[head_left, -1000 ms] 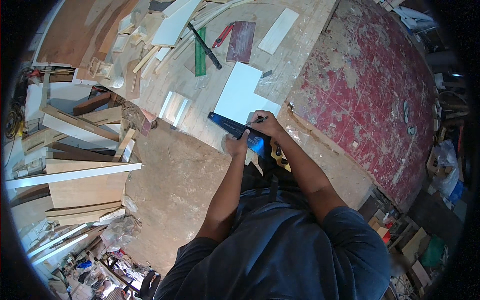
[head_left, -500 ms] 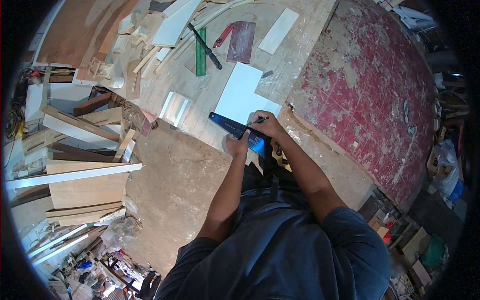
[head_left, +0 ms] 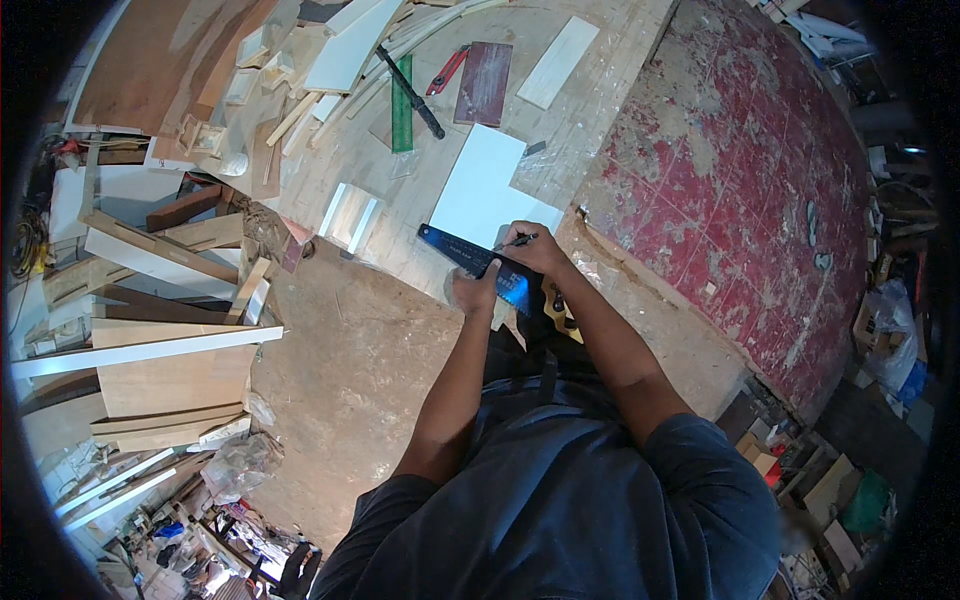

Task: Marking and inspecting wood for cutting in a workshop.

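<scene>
A hand saw (head_left: 450,242) with a dark blade and yellow-and-black handle (head_left: 558,312) lies across the lower edge of an L-shaped white board (head_left: 477,180) on the wooden bench (head_left: 393,190). My left hand (head_left: 473,290) grips the middle of the blade, thumb on top. Just right of it, my right hand (head_left: 533,247) is closed on a dark pen or pencil (head_left: 520,240) held against the blade's upper edge. The saw handle hangs below my right wrist, partly behind it. Whatever the pen tip touches is too small to make out.
Red-and-black cutter (head_left: 446,72), black bar tool (head_left: 420,105), green strip (head_left: 402,120), maroon board (head_left: 483,85), pale plank (head_left: 558,62) and short pieces (head_left: 350,220) lie on the bench. Wood offcuts (head_left: 170,370) pile at left. A scuffed red surface (head_left: 730,190) adjoins on the right.
</scene>
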A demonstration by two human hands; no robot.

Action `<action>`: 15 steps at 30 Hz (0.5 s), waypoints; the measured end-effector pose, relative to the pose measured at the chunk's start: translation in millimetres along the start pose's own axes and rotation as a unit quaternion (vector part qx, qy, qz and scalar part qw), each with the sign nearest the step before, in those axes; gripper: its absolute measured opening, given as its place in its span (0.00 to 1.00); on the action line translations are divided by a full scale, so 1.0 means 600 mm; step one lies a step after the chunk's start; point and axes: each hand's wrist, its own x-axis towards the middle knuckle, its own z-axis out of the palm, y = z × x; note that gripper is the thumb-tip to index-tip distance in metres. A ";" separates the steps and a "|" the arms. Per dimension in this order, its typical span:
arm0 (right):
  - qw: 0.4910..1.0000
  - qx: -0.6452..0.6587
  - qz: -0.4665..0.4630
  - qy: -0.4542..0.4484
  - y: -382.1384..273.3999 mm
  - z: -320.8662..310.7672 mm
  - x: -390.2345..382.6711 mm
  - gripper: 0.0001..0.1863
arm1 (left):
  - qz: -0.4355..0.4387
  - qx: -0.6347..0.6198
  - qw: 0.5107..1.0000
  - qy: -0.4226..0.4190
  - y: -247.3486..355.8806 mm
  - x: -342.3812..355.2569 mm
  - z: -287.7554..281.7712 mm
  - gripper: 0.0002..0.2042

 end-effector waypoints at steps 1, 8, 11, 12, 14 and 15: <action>1.000 -0.015 0.010 0.001 0.001 0.000 0.000 0.06 | -0.007 -0.009 1.000 -0.018 0.000 0.000 -0.001 0.36; 1.000 0.010 -0.011 0.006 0.001 0.005 0.001 0.06 | -0.004 0.001 1.000 0.003 0.003 0.002 -0.002 0.35; 1.000 0.006 0.007 0.005 0.001 0.002 -0.002 0.06 | -0.018 0.014 1.000 -0.009 0.015 -0.005 -0.006 0.35; 1.000 0.003 0.011 0.003 0.002 0.000 -0.003 0.07 | -0.016 0.014 1.000 -0.008 0.020 -0.010 -0.006 0.35; 1.000 0.000 0.013 0.001 0.002 0.000 -0.002 0.07 | -0.013 0.012 1.000 -0.005 0.021 -0.011 -0.007 0.36; 1.000 0.003 0.005 0.001 0.002 0.000 -0.002 0.07 | -0.012 0.013 1.000 -0.001 0.021 -0.010 -0.006 0.36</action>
